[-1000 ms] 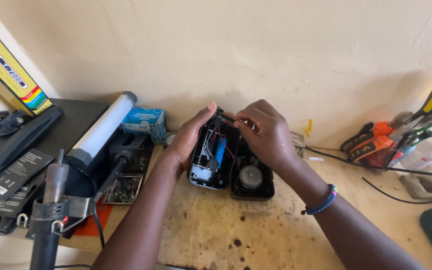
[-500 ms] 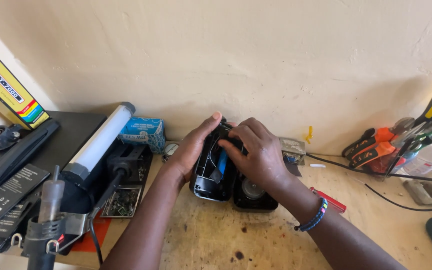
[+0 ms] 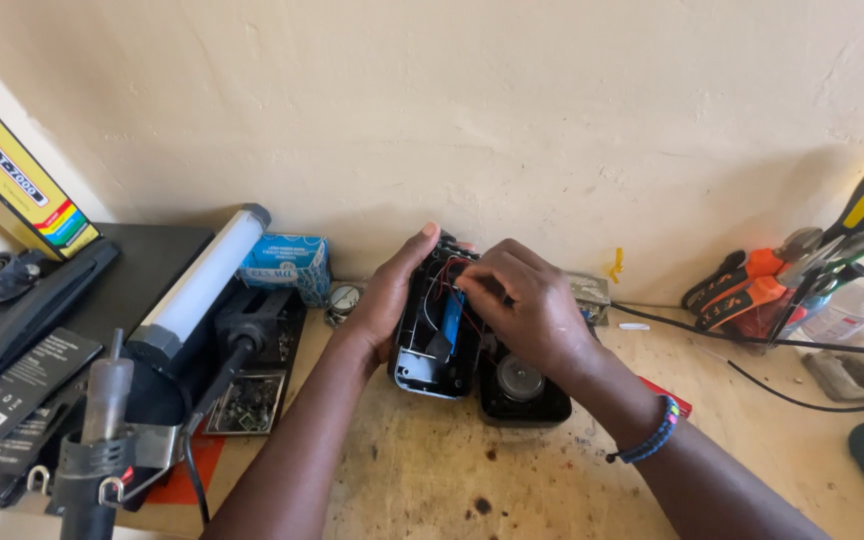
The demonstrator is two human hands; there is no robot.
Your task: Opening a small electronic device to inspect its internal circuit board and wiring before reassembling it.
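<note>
**Opened speaker held on the worktop, both hands on it**

We see one small black speaker lying opened near the back wall, mid-worktop — its two shell halves side by side, touching. The left half shows a blue cell and thin red wires; the right half carries one round driver. The left hand cups the left half's outer edge, fingers curled around the shell and steadying it. The right hand sits over the top, fingers pinched narrow at the wiring; whether they actually grip a wire we cannot tell — the knuckles hide it.

Handling, as we judge it: light, rigid plastic shell, safe to hold by the outer edges; the wires and solder joints look fragile, so no pulling there. The halves are likely tethered by wires, so move them together.

Counts: one tube lamp, one blue box, one hot-air handle, one bracelet, several tools in a cluster at right.
</note>
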